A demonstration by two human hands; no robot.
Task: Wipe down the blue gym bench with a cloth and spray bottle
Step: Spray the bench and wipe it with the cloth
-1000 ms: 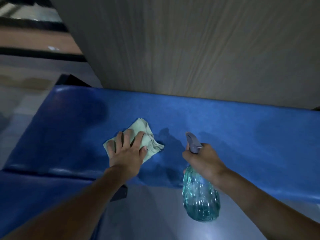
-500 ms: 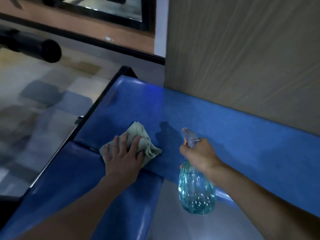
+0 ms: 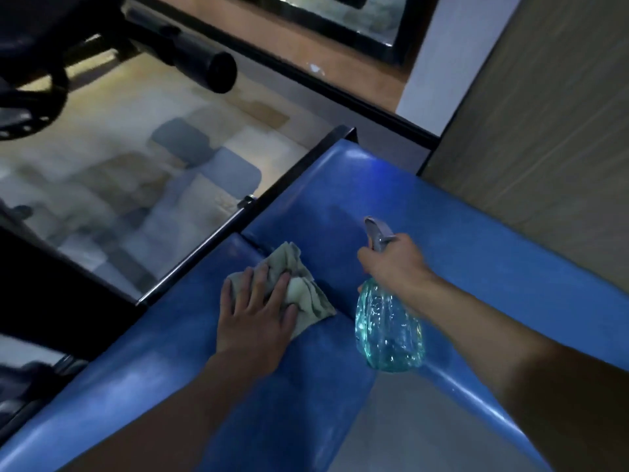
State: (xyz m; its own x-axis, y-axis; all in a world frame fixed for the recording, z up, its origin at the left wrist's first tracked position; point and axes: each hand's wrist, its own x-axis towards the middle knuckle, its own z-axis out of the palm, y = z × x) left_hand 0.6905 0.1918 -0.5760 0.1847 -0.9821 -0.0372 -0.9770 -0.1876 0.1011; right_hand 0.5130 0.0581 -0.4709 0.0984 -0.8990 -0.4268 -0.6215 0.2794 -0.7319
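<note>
On the blue bench (image 3: 476, 253), left hand (image 3: 255, 318) presses the cloth (image 3: 299, 287) with fingers flat; right hand (image 3: 394, 260) grips the upright spray bottle (image 3: 388, 328).

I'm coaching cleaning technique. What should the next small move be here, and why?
Probably slide the left hand and cloth along the seam of the blue bench: the cloth lies flat there, while the right hand holds the spray bottle aside.
</note>
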